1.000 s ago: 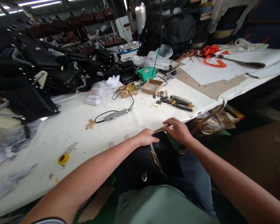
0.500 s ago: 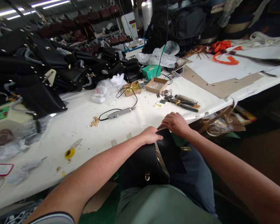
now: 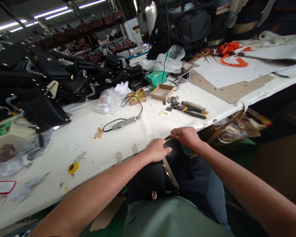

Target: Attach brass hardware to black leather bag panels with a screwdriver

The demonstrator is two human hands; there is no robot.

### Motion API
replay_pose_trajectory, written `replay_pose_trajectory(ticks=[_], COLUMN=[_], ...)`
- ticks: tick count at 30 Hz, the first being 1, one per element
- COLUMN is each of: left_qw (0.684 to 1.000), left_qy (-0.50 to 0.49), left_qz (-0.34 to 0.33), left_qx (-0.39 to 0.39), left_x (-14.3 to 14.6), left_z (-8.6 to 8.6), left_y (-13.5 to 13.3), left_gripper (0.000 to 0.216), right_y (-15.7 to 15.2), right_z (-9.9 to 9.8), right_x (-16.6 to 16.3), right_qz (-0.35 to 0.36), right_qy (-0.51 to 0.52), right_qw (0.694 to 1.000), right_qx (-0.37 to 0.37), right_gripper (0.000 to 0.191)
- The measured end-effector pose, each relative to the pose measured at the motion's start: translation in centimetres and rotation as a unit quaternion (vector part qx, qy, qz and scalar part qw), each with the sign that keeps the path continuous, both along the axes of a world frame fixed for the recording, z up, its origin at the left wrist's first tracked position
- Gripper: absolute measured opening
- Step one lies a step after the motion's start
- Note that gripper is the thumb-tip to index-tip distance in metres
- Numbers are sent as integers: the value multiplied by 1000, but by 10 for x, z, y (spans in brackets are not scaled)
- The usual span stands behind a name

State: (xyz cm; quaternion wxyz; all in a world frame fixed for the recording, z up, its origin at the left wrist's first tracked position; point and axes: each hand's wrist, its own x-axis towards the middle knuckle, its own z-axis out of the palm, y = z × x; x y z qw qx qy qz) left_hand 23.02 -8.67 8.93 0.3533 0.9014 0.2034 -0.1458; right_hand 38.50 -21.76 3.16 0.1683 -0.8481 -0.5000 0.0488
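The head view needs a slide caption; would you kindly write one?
Left hand and right hand at one end of a black bag beside a white table.

Hands (image 3: 158, 150) grip a black bag (image 3: 150, 177); pliers (image 3: 192, 114) lie on the table (image 3: 101, 151).

There were 2 hands (image 3: 157, 150) | 1 held bag (image 3: 149, 177) | 2 cardboard boxes (image 3: 158, 97) | 1 green box (image 3: 156, 79) | 1 corded tool (image 3: 124, 123) | 1 pliers (image 3: 192, 113)

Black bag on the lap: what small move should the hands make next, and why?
Probably brace the black bag with the left hand and gently straighten the narrow strip with the right hand: the left grips the bag's far end, while the right seems to pinch the strip there.
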Motion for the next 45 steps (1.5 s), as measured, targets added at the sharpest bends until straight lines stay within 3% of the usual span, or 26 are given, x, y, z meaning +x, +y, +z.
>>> replay_pose_trajectory(ticks=[3, 6, 9, 12, 14, 18, 19, 22, 23, 26, 28, 32, 38, 41, 45], left_qw=[997, 990, 989, 991, 992, 984, 982, 981, 981, 984, 988, 992, 991, 991, 986], left_qy=[-35, -61, -62, -79, -85, -45, -34, -11, -4, 12, 14, 14, 18, 14, 13], left_qz=[-59, -114, -115, -98, -92, -56, -52, -65, -72, -78, -69, -46, -39, -29, -13], left_qx=[39, 59, 75, 53, -10, -163, -179, -182, -179, -161, -140, -114, -123, -130, -166], left_x=[-21, -32, -29, -10, 10, 56, 67, 94, 101, 117, 127, 143, 164, 177, 195], left_z=[17, 26, 28, 27, 25, 15, 11, -4, -9, -22, -28, -35, -38, -38, -35], left_y=[-30, -51, -51, -36, -28, -34, -39, -61, -68, -84, -90, -96, -114, -117, -110], left_gripper=[27, 27, 23, 22, 21, 16, 16, 16, 16, 15, 19, 25, 20, 15, 14], right_y=[-2, -8, -23, -48, -71, -120, -130, -150, -153, -150, -141, -119, -103, -104, -112], right_z=[-5, -9, -13, -12, -7, 14, 18, 20, 17, -3, -16, -24, -14, -5, 5], right_x=[4, 1, -6, -11, -13, -19, -19, -3, 6, 43, 68, 103, 122, 128, 144], right_qz=[17, 8, -29, -79, -121, -132, -133, -191, -227, -321, -341, -335, -329, -299, -268], right_qy=[26, 104, 200, 231, 321, 576, 588, 545, 538, 562, 583, 604, 586, 569, 528], right_qw=[1000, 993, 971, 958, 922, 761, 749, 771, 764, 701, 674, 663, 669, 691, 746], right_qx=[6, 61, 128, 152, 180, 268, 274, 269, 275, 300, 299, 288, 318, 331, 304], right_gripper=[29, 32, 29, 29, 45, 66, 64, 54, 50, 43, 40, 37, 23, 19, 18])
